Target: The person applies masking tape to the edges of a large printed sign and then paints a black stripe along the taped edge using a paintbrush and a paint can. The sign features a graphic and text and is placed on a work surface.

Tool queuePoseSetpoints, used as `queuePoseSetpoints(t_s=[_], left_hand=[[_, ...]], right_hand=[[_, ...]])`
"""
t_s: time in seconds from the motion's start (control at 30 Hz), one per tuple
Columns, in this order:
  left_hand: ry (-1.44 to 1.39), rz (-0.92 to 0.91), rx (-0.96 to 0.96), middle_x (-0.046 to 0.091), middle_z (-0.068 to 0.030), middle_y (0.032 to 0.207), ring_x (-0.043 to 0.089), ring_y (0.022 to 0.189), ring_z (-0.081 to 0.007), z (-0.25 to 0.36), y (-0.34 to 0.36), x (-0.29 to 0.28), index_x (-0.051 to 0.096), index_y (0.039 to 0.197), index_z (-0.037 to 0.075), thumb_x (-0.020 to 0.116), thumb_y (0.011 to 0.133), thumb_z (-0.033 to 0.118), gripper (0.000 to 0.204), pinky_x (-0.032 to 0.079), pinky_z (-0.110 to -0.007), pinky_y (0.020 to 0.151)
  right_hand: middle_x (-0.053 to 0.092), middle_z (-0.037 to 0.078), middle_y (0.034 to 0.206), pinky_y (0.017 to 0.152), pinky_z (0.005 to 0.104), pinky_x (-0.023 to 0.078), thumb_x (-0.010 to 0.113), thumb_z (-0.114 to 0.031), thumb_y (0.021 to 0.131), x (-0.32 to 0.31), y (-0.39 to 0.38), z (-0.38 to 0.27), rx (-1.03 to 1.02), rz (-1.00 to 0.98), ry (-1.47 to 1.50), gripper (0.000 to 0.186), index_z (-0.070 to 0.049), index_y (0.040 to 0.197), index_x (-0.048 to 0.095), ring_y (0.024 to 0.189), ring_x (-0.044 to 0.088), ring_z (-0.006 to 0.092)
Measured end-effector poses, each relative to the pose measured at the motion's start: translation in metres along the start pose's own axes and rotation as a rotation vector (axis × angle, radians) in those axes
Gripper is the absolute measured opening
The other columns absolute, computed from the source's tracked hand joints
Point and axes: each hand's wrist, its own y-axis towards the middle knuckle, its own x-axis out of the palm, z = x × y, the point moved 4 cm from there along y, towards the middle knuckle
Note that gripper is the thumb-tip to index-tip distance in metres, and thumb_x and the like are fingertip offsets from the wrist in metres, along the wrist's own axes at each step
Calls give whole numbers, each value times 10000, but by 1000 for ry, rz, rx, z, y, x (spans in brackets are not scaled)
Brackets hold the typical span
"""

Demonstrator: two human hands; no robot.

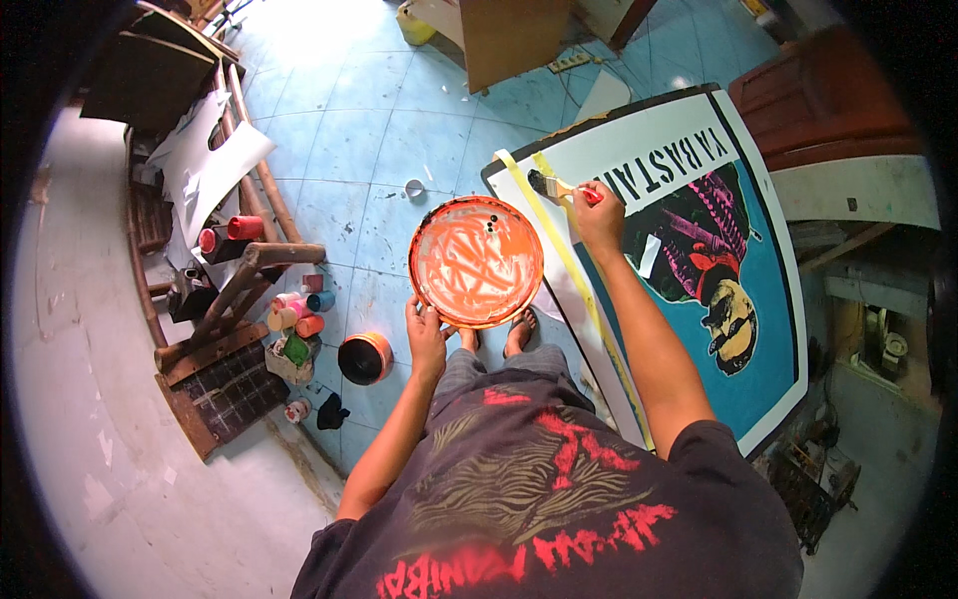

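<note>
My left hand [426, 341] grips the near-left rim of a round orange lid [469, 270], which is smeared with pale streaks and has a few black spots near its far side. My right hand [601, 218] is closed around the red handle of a paintbrush [561, 188]. The brush's dark bristles point left, over the pale border of a large painted board [659, 299], close to a strip of yellow tape [574, 265]; whether they touch the surface I cannot tell. On the board are black lettering and a painted figure on blue.
An orange bucket [365, 358], dark inside, stands on the blue tiled floor [329, 140]. Several small paint pots [310, 325] cluster beside a wooden bench [244, 285] at left. A small white cup [414, 187] sits beyond the lid. Brown wooden furniture [818, 110] stands at far right.
</note>
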Motion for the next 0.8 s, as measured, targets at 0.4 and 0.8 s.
queuePoseSetpoints(t_s=[0.4,0.8], left_hand=[[-14,-33,29,528,-90,1195,591,1001,-161,-2,1,-1,308,1303,83,406,997,199,342,571,-329,737],[-36,-13,45,534,-83,1189,599,988,-154,2,-8,-2,309,1294,85,414,994,190,335,572,-320,733]], right_hand=[[652,159,868,715,374,508,658,-153,796,-28,-18,-23,-132,-124,17,186,-9,913,647,800,647,309],[634,132,985,767,370,513,664,-45,780,-22,13,-55,-628,-434,-129,210,-17,987,639,878,629,316]])
